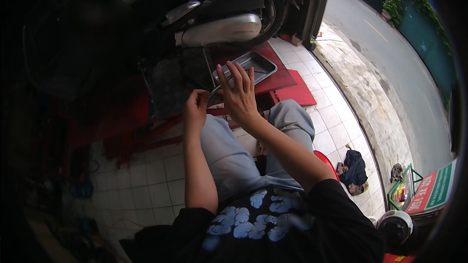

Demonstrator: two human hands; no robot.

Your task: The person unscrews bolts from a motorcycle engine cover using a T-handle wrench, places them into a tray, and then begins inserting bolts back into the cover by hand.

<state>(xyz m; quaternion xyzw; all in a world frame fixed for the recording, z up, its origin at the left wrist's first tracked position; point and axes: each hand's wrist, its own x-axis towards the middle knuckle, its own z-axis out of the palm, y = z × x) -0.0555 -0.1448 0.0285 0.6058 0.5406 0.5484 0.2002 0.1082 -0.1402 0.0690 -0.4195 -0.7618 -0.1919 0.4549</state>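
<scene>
My left hand (196, 109) is closed, thumb and fingers pinched round the end of a thin metal rod-like tool (213, 90). Its exact kind is too small to make out. Just to the right, my right hand (239, 96) has its fingers stretched up and apart, palm side turned toward the tool. Whether its thumb touches the tool cannot be seen. Behind the right fingers a shallow grey metal tray (273, 69) rests on the red lift platform, partly covered by that hand; a thin dark item lies in it.
A scooter with a silver engine cover (219, 30) stands on the red platform (270, 80) ahead. Around it runs white tiled floor (156, 185). At right lie a dark cloth (354, 168), a signboard (434, 187) and a white-and-black helmet (396, 225); a street (370, 34) runs beyond.
</scene>
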